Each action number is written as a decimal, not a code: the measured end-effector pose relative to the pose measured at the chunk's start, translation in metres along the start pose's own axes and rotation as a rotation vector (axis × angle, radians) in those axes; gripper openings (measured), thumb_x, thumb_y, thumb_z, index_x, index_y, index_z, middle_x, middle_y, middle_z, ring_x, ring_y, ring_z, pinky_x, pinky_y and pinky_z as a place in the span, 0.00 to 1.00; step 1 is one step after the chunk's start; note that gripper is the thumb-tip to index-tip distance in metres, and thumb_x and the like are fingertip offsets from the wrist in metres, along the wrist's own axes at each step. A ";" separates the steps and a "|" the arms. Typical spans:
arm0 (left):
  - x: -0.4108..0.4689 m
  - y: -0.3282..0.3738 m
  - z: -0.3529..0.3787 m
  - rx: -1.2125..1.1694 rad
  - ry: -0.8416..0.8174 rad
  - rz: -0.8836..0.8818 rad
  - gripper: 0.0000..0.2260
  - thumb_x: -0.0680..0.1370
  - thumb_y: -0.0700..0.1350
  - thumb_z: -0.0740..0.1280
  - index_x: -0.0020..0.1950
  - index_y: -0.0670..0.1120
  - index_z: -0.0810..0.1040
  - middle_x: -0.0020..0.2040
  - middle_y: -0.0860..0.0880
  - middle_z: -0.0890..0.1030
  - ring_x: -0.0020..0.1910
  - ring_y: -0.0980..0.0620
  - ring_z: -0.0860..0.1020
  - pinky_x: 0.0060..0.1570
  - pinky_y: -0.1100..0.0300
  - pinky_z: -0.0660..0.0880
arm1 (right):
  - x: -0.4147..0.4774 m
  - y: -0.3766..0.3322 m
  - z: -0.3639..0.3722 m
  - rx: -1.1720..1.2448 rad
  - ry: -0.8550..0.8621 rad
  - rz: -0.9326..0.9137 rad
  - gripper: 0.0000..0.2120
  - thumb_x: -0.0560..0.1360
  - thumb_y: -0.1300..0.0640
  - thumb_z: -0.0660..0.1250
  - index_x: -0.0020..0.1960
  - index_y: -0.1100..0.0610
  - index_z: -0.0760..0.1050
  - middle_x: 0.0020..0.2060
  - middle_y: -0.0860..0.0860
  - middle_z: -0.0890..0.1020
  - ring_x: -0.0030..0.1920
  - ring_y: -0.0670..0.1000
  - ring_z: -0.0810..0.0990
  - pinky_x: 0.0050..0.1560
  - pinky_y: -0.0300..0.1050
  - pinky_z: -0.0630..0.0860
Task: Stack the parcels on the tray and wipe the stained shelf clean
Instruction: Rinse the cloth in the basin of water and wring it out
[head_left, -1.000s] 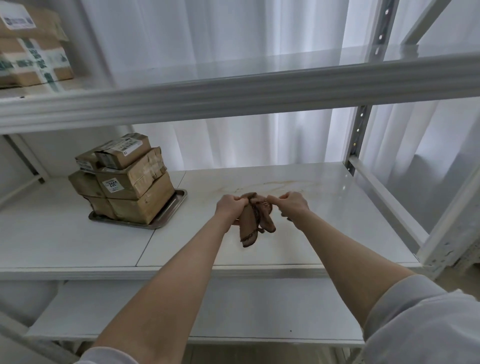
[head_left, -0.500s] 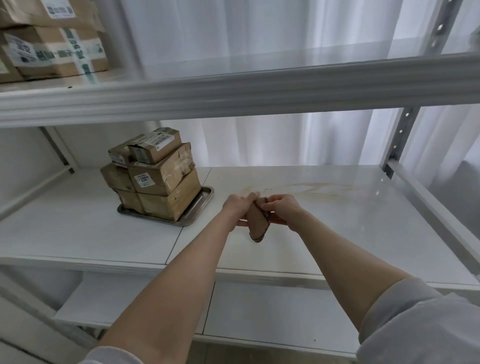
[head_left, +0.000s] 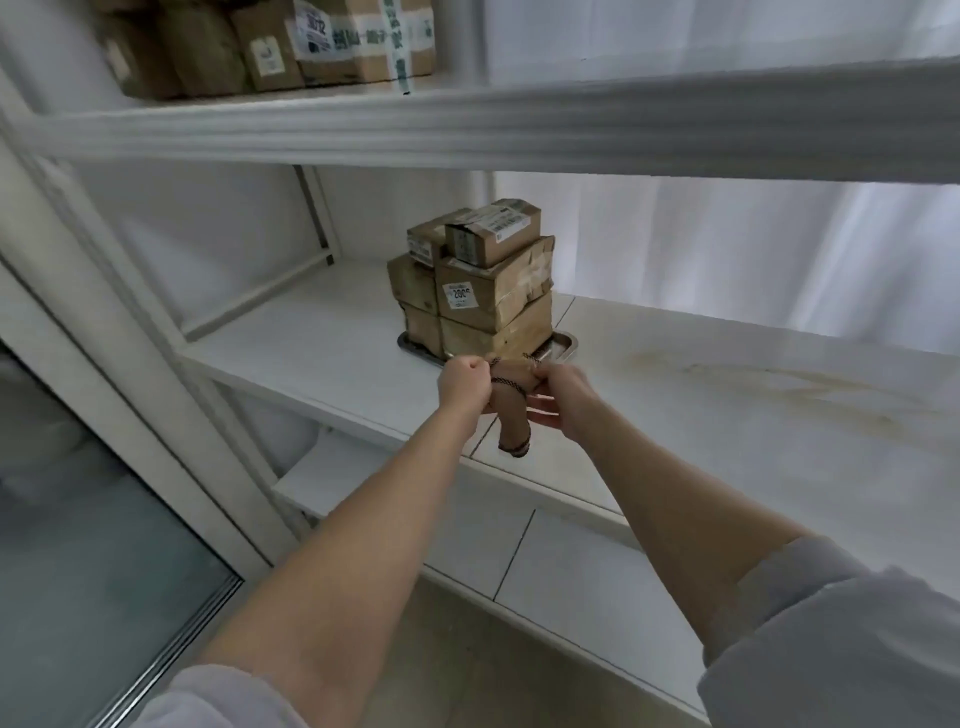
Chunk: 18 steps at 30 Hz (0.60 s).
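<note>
— Left hand (head_left: 464, 384) state?
— Fisted round one end of the brown cloth (head_left: 511, 415). Right hand (head_left: 563, 402) pinches the other end, a few fingers loose underneath. The cloth is bunched between them, one tail hanging down.
— Over what?
— Above the front edge of the stained shelf (head_left: 701, 457). Can't tell if the tail touches it.
— Stain from the hands?
— Stain (head_left: 779, 387) lies right of the right hand and a bit beyond it. It's a long streak, axis running left to right along the shelf, leading away from the hands. The right hand is nearer, so I'd guess it takes the wipe.
— Parcels?
— Parcels (head_left: 488, 291) sit stacked on the tray (head_left: 566, 344), straight beyond the hands and close behind the knuckles. Stacking looks done, wiping not begun.
— Room to move?
— The tray rim is near the streak's left end but apart from it, so leftward strokes need care. Right of the hands the shelf is open along the whole streak. Upper shelf beam (head_left: 519, 124) is overhead, well clear. More boxes (head_left: 337, 47) sit up there, far left, not in play.
</note>
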<state>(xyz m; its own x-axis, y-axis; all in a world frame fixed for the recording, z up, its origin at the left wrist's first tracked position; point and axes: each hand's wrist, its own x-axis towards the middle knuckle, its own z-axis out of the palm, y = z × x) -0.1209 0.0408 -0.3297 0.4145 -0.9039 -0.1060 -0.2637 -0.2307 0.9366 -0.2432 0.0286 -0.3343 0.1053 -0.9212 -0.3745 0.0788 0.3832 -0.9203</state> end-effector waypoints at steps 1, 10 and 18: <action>0.002 -0.009 -0.016 -0.010 0.042 -0.032 0.13 0.78 0.39 0.55 0.45 0.43 0.80 0.45 0.41 0.79 0.48 0.39 0.79 0.49 0.46 0.80 | -0.002 0.004 0.015 0.003 -0.050 0.017 0.06 0.78 0.62 0.58 0.44 0.58 0.73 0.39 0.54 0.78 0.39 0.53 0.78 0.53 0.54 0.78; -0.018 -0.087 -0.157 -0.349 0.401 -0.393 0.11 0.80 0.38 0.58 0.37 0.42 0.73 0.42 0.42 0.77 0.37 0.45 0.76 0.40 0.52 0.77 | -0.027 0.062 0.142 0.021 -0.288 0.167 0.09 0.77 0.63 0.56 0.43 0.60 0.73 0.43 0.58 0.78 0.43 0.57 0.80 0.50 0.55 0.79; -0.022 -0.159 -0.250 -0.541 0.429 -0.409 0.00 0.76 0.37 0.67 0.46 0.41 0.77 0.36 0.46 0.78 0.33 0.51 0.76 0.38 0.59 0.75 | -0.036 0.113 0.257 -0.093 -0.502 0.314 0.12 0.78 0.59 0.64 0.37 0.61 0.73 0.39 0.57 0.76 0.48 0.58 0.77 0.59 0.60 0.75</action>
<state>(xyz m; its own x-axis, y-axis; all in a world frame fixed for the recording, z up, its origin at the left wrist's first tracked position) 0.1300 0.1878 -0.3928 0.7150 -0.5426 -0.4408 0.3942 -0.2077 0.8952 0.0168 0.1221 -0.3961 0.5671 -0.6119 -0.5514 -0.1161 0.6033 -0.7890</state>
